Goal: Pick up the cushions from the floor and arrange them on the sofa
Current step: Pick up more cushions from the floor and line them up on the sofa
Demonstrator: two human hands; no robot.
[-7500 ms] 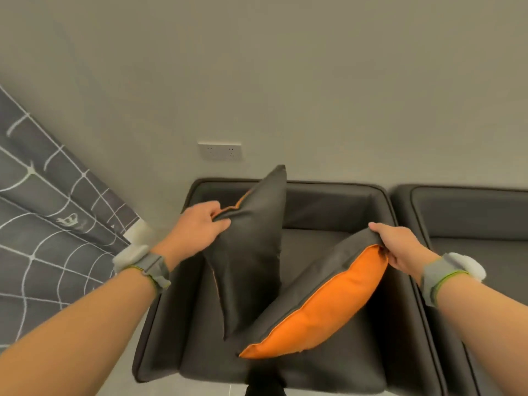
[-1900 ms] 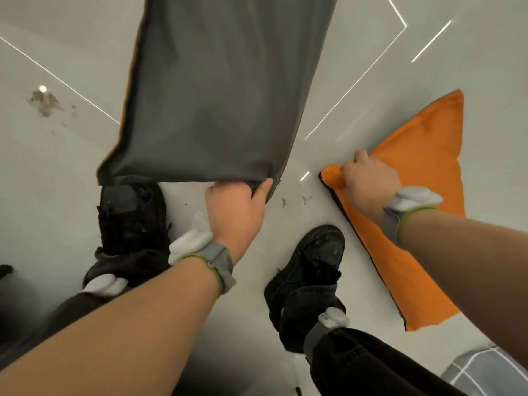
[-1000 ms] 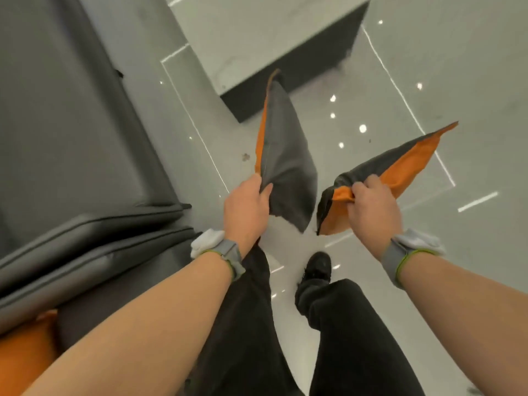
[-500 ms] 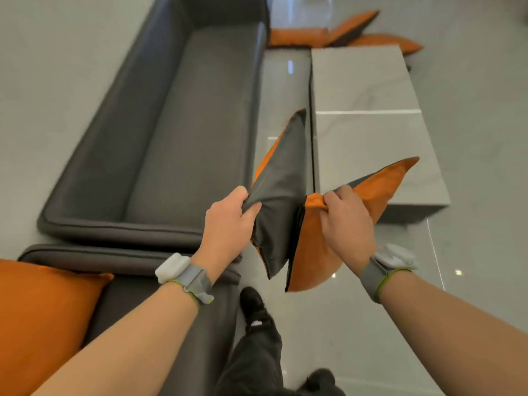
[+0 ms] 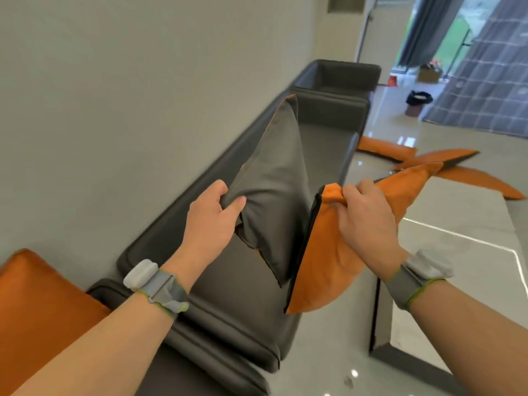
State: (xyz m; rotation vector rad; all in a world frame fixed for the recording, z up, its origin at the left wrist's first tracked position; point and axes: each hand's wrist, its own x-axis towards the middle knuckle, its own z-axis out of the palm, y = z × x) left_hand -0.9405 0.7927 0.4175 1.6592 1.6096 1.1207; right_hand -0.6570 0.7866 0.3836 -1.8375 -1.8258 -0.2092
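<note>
Each grip is clamped on a cushion corner, the left hand (image 5: 210,221) with its grey cushion (image 5: 274,192) nearer the sofa (image 5: 323,147) seat than the right hand (image 5: 364,221) with its orange cushion (image 5: 323,270).

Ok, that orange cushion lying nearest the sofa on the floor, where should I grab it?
Pinch the near left corner of the flat orange floor cushion, coming from above; it lies flat, so a thin protruding corner likely offers the only pinchable edge.

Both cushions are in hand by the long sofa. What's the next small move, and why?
Probably swing the left hand forward and set its grey cushion against the sofa backrest: the seat beneath is bare, and more cushions wait on the floor.
</note>
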